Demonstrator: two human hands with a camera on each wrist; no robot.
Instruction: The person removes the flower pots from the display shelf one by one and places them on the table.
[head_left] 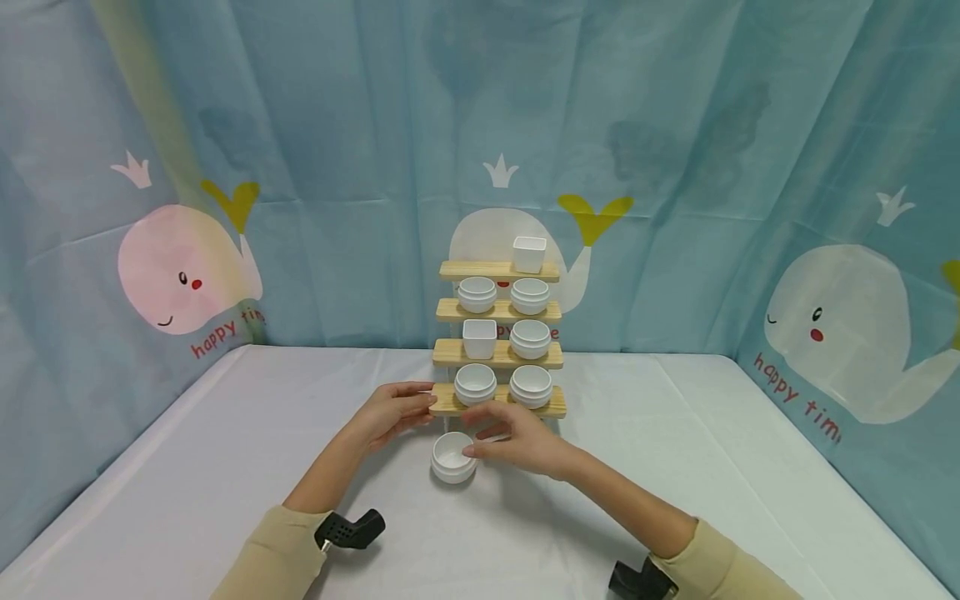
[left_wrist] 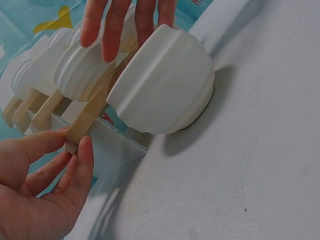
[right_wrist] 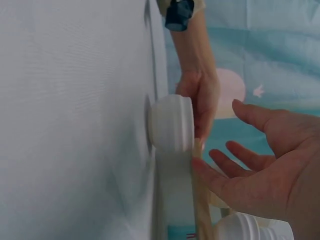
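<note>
At its left end, the lowest wooden board (head_left: 558, 409) of a tiered stand is pinched between the thumb and fingers of my left hand (head_left: 390, 412); the left wrist view shows this grip on the board end (left_wrist: 82, 122). A round white ribbed bowl (head_left: 452, 472) stands upright on the table in front of the stand. Over its right side is my right hand (head_left: 517, 440), fingers spread and loosely bent, the thumb overlapping the rim in the head view. In the right wrist view those fingers (right_wrist: 210, 177) hold nothing and the bowl (right_wrist: 172, 123) lies beyond them.
Two round bowls (head_left: 476, 385) sit on the lowest board. Above it, a square white cup (head_left: 479, 339) and a round bowl (head_left: 530, 340) share a board, then two more round bowls (head_left: 477, 294). One square cup (head_left: 529, 255) tops the stand. A whale-print curtain (head_left: 337, 167) hangs behind the white table (head_left: 675, 433).
</note>
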